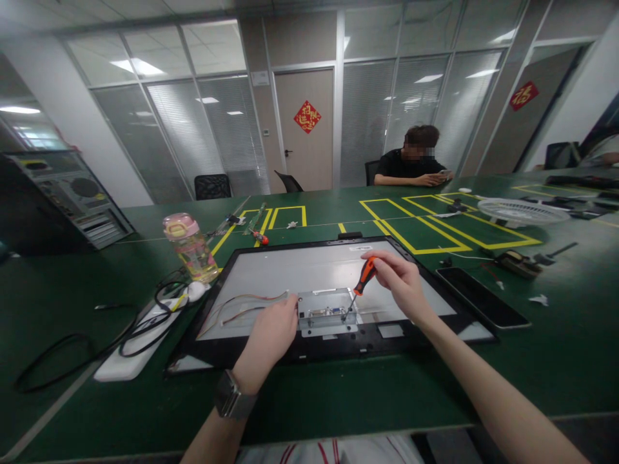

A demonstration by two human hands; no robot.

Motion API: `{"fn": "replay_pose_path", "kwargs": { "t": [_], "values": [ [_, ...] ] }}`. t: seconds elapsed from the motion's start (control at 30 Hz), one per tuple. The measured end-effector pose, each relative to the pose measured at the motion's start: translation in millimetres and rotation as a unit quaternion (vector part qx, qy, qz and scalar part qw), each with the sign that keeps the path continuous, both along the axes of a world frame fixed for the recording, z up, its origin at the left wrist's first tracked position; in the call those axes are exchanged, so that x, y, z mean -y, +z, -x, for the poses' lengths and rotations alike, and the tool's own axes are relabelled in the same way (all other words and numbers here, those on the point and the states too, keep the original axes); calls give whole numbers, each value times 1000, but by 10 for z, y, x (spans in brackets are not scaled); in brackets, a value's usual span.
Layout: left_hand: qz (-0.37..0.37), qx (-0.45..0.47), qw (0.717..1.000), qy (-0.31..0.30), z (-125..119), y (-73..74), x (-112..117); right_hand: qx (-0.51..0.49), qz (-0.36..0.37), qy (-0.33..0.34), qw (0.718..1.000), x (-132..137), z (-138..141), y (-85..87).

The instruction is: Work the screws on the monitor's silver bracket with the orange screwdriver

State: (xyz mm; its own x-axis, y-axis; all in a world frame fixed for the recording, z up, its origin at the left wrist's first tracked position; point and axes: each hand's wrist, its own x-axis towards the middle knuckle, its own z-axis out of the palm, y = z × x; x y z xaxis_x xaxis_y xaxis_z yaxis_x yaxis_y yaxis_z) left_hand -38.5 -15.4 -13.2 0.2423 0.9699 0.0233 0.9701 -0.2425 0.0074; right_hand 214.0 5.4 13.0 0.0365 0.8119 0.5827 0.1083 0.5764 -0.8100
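A monitor panel [271, 270] lies face down on the green table, its silver back up inside a black frame. A small metal cover plate [325, 310] sits near its front edge. My right hand [401, 280] grips an orange-handled screwdriver [363, 278], whose tip rests on the plate's right side. My left hand [271, 332], a watch on its wrist, rests closed at the plate's left edge, fingers pressed to it. Thin coloured wires [236, 308] run across the panel to the left of that hand.
A pink-capped bottle [191, 248], black cables [140, 322] and a white slab lie left of the panel. A second screwdriver [260, 237], a fan grille [522, 210] and small tools lie farther back. An open computer case [68, 196] stands far left. A seated person [413, 164] is at the far edge.
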Motion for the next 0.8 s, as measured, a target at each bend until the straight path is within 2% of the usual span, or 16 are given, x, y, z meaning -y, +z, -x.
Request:
{"fn": "replay_pose_path", "kwargs": {
  "t": [0.2, 0.47, 0.63, 0.8],
  "values": [
    [-8, -4, 1000, 0, -3, -3, 3, -7, -5, -42, 999, -9, 46, -10],
    [-1, -5, 1000, 0, -3, 13, 8, -30, -20, -35, 999, -27, 68, -33],
    [5, 1, 1000, 3, -3, 15, 15, -1, -24, -21, 999, -8, 61, -22],
    [-5, 5, 1000, -5, 12, -8, 16, 78, -86, -33, 993, 15, 45, -9]
  ]
}}
